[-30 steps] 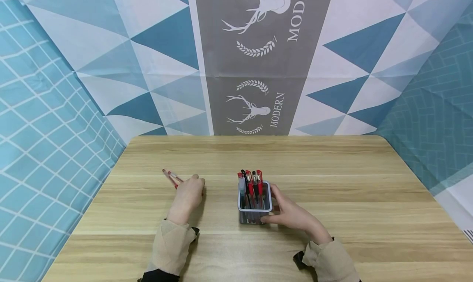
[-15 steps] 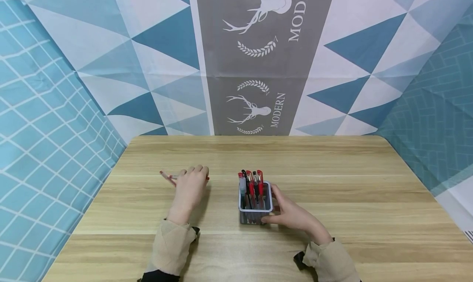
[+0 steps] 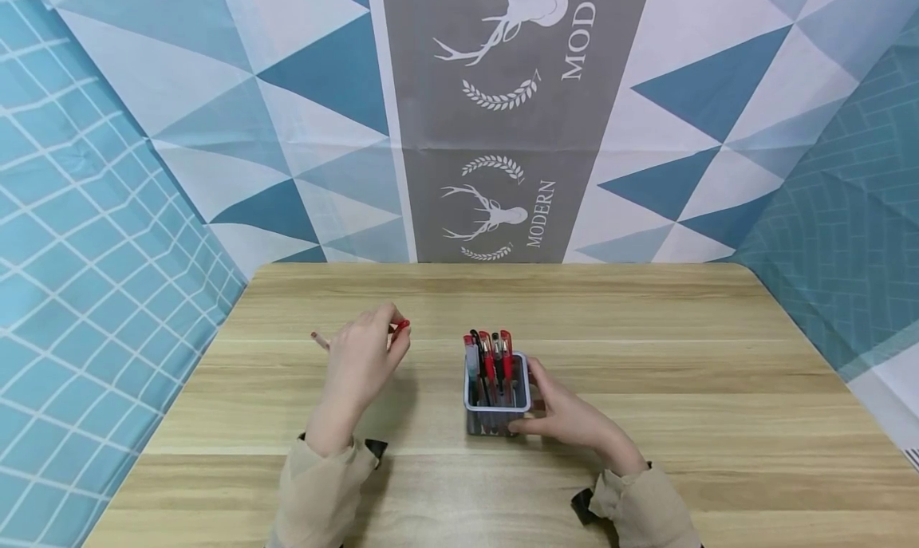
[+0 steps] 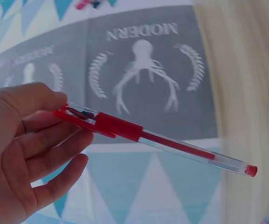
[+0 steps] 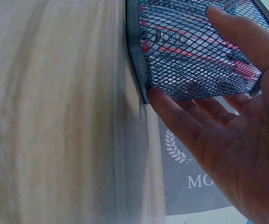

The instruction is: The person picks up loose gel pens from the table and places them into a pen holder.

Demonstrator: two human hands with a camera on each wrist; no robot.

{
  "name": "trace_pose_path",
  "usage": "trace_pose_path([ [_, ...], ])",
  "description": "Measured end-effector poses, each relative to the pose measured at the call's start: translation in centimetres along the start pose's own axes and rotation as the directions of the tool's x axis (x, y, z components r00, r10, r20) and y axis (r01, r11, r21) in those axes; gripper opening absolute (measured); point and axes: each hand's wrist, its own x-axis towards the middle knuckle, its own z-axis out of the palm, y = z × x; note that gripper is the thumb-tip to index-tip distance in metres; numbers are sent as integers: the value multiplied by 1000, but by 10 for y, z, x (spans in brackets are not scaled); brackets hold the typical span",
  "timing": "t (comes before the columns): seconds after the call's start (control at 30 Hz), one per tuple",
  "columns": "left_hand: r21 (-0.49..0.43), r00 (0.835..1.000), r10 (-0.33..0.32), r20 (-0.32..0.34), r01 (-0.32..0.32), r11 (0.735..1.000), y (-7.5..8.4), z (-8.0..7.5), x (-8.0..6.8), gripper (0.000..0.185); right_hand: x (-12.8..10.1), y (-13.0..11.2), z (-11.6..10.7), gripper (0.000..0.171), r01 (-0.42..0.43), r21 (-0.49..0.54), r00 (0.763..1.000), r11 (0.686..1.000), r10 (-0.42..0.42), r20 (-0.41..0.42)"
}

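On the left half of the pale wood-grain table (image 3: 646, 356), your left hand (image 3: 362, 364) is now raised clear of the surface; a second ago it lay flat on the wood over the pens. Its thumb and curled fingers (image 4: 55, 140) pinch one clear-barrelled red gel pen with a red grip (image 4: 143, 135), held near the capped end, the barrel slanting out and the red end cap free in the air. In the head view the red tip shows just past your fingertips, above the table and to the left of the holder. Half a second ago that pen was still on the table under your palm. So the pick-up looks complete and the pen seems ready to travel.

A second thin pen (image 3: 319, 340) stays on the wood, its end showing left of your wrist.

Container: the square grey wire-mesh pen holder (image 3: 495, 408) stands upright near table centre, unmoved. It holds several pens upright (image 3: 490, 356): red-capped ones, at least one black; exact count unclear. They lean toward the far side.

Your right hand (image 3: 567, 416) rests against the holder's right wall, fingers (image 5: 181, 121) straight on the mesh and thumb at the rim, steadying rather than clasping.
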Motion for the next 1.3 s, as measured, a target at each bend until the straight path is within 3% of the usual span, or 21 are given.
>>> trace_pose_path([
  [0.23, -173, 1000, -6, -23, 2, 985, 18, -17, -4, 11, -1, 1, 1, 94, -11, 7, 1000, 1000, 10, 3],
  [0.33, -353, 999, -28, -18, 20, 935, 25, -24, -4, 12, -1, 1, 1, 95, -6, 6, 1000, 1000, 6, 1],
  [0.37, -430, 999, -37, -13, 27, 902, 26, -27, -4, 12, 0, 1, 0, 95, -6, 6, 1000, 1000, 6, 0],
  [0.43, -593, 998, -70, 4, 59, 803, 28, -31, -4, 11, 0, 2, 0, 95, -2, 4, 1000, 1000, 2, -1],
  [0.53, -787, 990, -137, 29, 107, 608, 30, -38, -5, 8, 0, 1, 0, 94, 0, -2, 1000, 1000, 0, -2],
  [0.6, -857, 983, -179, 44, 130, 499, 30, -41, -4, 9, 0, 1, 0, 94, 3, -2, 1000, 1000, -3, -3],
  [0.67, -888, 976, -208, 60, 147, 435, 32, -43, -4, 12, 0, 1, 0, 93, 2, -1, 1000, 1000, -2, -2],
  [0.7, -893, 974, -218, 69, 158, 422, 33, -43, -4, 13, 0, 1, 0, 93, 2, 2, 1000, 1000, -2, -2],
  [0.77, -890, 969, -232, 88, 181, 418, 35, -41, -3, 15, 0, 1, 0, 93, 4, 2, 1000, 1000, -4, -2],
  [0.9, -867, 961, -247, 125, 226, 443, 41, -31, -2, 16, 0, 1, -1, 93, 12, 0, 1000, 1000, -12, 1],
  [1.03, -858, 955, -260, 145, 252, 447, 48, -21, -1, 18, 1, 1, -1, 92, 22, -2, 1000, 1000, -22, 6],
  [1.3, -830, 963, -263, 56, 191, 524, 53, -12, -2, 19, 2, 2, -1, 92, 29, -7, 1000, 1000, -29, 8],
])
